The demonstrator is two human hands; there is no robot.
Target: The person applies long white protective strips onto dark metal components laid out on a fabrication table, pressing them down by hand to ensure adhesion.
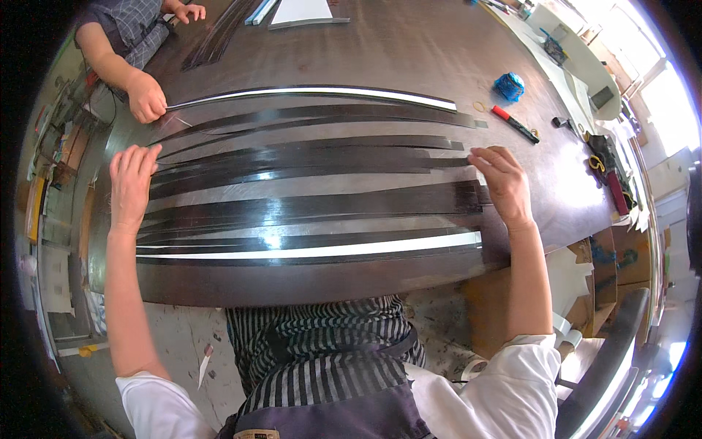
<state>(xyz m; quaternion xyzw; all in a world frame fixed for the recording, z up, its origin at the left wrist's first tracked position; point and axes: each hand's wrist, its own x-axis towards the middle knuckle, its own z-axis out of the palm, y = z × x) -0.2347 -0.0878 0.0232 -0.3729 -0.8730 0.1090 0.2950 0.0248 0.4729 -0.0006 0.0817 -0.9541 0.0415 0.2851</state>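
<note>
Long, thin dark strips [314, 201] lie side by side across the dark table, gently bowed in this view. My right hand [503, 186] pinches the right end of one dark strip [446, 162] between thumb and fingers. At the other end, my left hand [130, 186] has its fingers bent down and closed on the left end of a dark strip; the fingertips partly hide the grip. Nearest my body lies a strip with a white band [314, 250]. Another white-banded strip [329, 93] lies farther off, its left end in a co-worker's hand [148, 99].
A black marker with a red cap [515, 124] and a blue wrapped bundle [510, 86] lie right of the strips. Scissors [597, 164] and other tools lie along the right edge. White sheets [302, 10] and more dark strips [219, 36] are at the far side. A chair [610, 351] stands at lower right.
</note>
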